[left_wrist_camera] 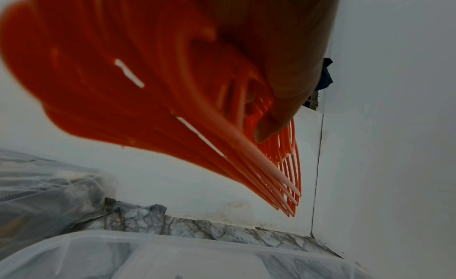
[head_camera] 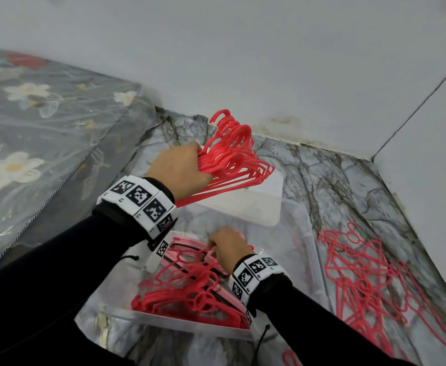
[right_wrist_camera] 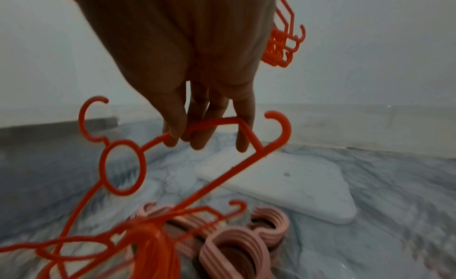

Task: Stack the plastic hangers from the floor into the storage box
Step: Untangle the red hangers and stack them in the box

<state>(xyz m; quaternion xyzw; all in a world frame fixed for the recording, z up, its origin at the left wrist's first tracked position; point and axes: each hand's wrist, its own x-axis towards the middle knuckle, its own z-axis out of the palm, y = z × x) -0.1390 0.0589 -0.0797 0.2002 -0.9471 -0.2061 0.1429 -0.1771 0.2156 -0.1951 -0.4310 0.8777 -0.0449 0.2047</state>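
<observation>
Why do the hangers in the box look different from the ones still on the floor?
The hangers in the box lie gathered in piles inside the clear box, while the hangers on the floor sprawl in a loose tangle beside it. The box also holds paler pink ones; those on the floor all look bright red-pink. The right hand touches the boxed ones; nothing touches the floor ones. Both are thin plastic with hooks.

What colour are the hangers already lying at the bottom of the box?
Pale pink hangers, under brighter red ones; the right wrist view shows them best.

Hand point(left_wrist_camera: 279, 72) — gripped orange hangers point(left_wrist_camera: 138, 92)
</observation>
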